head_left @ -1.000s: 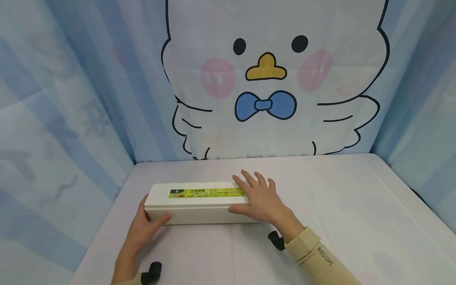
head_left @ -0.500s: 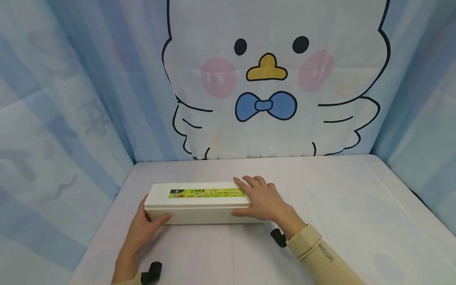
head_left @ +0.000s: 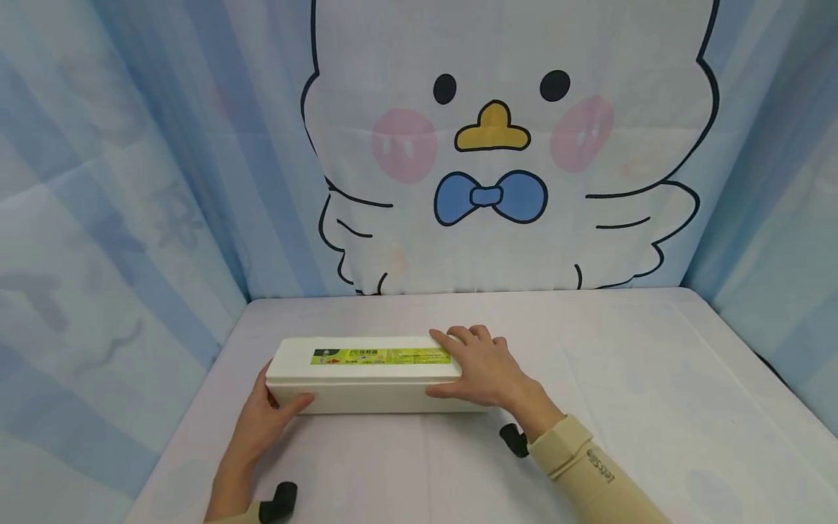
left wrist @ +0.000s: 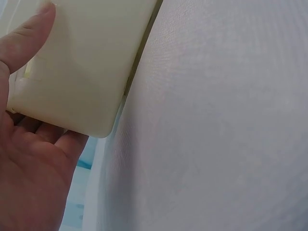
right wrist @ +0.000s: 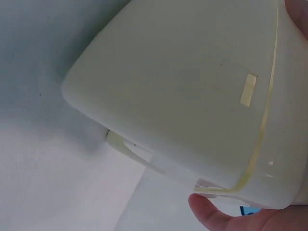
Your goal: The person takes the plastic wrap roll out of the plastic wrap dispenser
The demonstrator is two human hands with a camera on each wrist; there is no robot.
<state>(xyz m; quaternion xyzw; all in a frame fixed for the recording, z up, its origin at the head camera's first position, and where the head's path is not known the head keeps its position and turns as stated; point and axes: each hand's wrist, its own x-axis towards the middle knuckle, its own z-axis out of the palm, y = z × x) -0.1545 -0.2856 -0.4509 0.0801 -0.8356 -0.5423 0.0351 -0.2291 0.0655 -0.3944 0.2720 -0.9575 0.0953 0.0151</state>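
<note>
A long white cling film dispenser box (head_left: 366, 397) lies crosswise on the table, its lid down and a yellow-green label (head_left: 380, 356) on top. Its left end is gripped by my left hand (head_left: 257, 422), thumb on the front face and fingers around the end. In the left wrist view those fingers (left wrist: 41, 130) bend behind the box's end. My right hand (head_left: 486, 371) holds the right end, thumb against the front and fingers bent over the lid's far edge. The right wrist view shows the box's end wall (right wrist: 178, 82) with a fingertip (right wrist: 202, 204) at the lid seam.
A white cloth covers the table (head_left: 655, 393). Behind it hangs a curtain (head_left: 484, 255) with a cartoon bird, and blue-patterned curtains (head_left: 118, 218) close off both sides. Black wrist mounts (head_left: 280, 502) sit at the sleeves.
My right hand has shifted slightly right along the box, and its raised fingers have bent down over the far edge. The left hand and the box stay put.
</note>
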